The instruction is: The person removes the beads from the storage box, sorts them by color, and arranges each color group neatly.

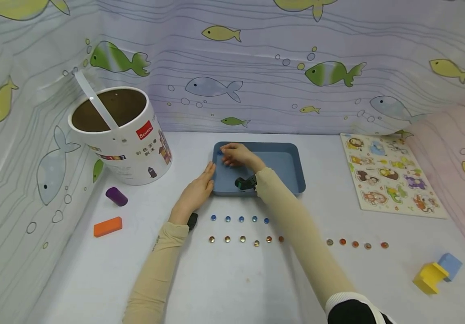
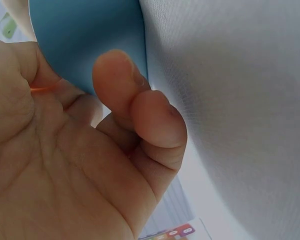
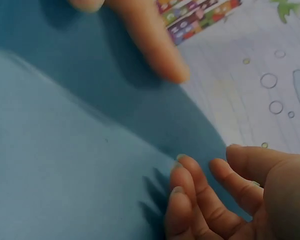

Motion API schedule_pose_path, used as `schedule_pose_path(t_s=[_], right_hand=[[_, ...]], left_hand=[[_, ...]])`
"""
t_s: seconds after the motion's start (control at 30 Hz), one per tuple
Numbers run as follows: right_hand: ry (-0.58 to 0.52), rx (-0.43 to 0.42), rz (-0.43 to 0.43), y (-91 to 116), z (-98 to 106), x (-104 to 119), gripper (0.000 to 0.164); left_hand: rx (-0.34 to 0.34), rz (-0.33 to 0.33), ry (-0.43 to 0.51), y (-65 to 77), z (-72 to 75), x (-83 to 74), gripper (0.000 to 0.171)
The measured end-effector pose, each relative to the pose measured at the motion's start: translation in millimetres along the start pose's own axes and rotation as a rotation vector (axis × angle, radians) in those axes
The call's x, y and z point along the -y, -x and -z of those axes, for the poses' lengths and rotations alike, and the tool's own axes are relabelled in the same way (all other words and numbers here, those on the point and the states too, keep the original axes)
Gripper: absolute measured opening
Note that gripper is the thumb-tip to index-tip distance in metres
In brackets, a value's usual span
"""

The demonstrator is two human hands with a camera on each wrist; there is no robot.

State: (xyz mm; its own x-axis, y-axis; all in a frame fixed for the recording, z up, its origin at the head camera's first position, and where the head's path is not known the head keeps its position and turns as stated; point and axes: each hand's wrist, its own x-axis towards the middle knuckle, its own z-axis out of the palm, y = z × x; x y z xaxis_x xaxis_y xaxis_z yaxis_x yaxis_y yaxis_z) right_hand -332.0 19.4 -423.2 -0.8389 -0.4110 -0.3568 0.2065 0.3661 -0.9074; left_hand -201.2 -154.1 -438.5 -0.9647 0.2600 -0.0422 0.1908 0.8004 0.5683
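My left hand (image 1: 196, 190) lies against the left edge of a shallow blue-grey tray (image 1: 285, 164); its fingers extend in the head view. In the left wrist view, the tray wall (image 2: 90, 30) stands behind its fingers. Over the tray's left end, my right hand (image 1: 238, 155) brings thumb and index tips together. A small blue gem (image 1: 220, 152) shows at those fingertips in the head view. In the right wrist view, the right hand (image 3: 225, 200) has its other fingers bent loosely, and the pinched spot is mostly hidden.
Blue gems (image 1: 241, 219) and amber gems (image 1: 242, 239) form two rows before the tray; several more gems (image 1: 355, 244) lie right. A white bucket (image 1: 139, 157), purple cylinder (image 1: 116, 196) and orange block (image 1: 108, 227) are left. An animal puzzle board (image 1: 394, 175) and yellow block (image 1: 430, 277) lie right.
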Motion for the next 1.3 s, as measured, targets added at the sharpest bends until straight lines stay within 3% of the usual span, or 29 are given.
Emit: schedule_pose_path(t_s=[0.2,0.5,0.67,0.83,0.97,1.1,1.3], right_hand=[[0.039,-0.088,0.022,-7,-4,-9,0.037],[0.246,-0.158,0.022,-3,-11,-12,0.024],[0.198,-0.136,0.026,-1,-9,-14,0.025],[0.037,-0.018,-0.003,2,5,-17,0.031],[0.002,0.056,-0.039,10,20,-18,0.035],[0.025,0.050,-0.031,21,36,-18,0.035],[0.042,0.008,0.048,43,63,-19,0.035]], left_hand=[[-0.013,0.001,0.006,-0.7,-0.9,0.7,0.055],[0.000,0.008,-0.003,0.8,-1.5,1.2,0.055],[-0.002,0.008,0.003,1.2,-1.6,0.5,0.054],[-0.009,0.007,0.000,0.8,-0.8,-1.9,0.055],[-0.006,0.009,-0.004,0.8,-0.3,-3.5,0.054],[0.002,0.007,-0.001,1.1,-0.1,-3.5,0.055],[-0.006,0.002,-0.004,0.8,-1.1,-1.2,0.055]])
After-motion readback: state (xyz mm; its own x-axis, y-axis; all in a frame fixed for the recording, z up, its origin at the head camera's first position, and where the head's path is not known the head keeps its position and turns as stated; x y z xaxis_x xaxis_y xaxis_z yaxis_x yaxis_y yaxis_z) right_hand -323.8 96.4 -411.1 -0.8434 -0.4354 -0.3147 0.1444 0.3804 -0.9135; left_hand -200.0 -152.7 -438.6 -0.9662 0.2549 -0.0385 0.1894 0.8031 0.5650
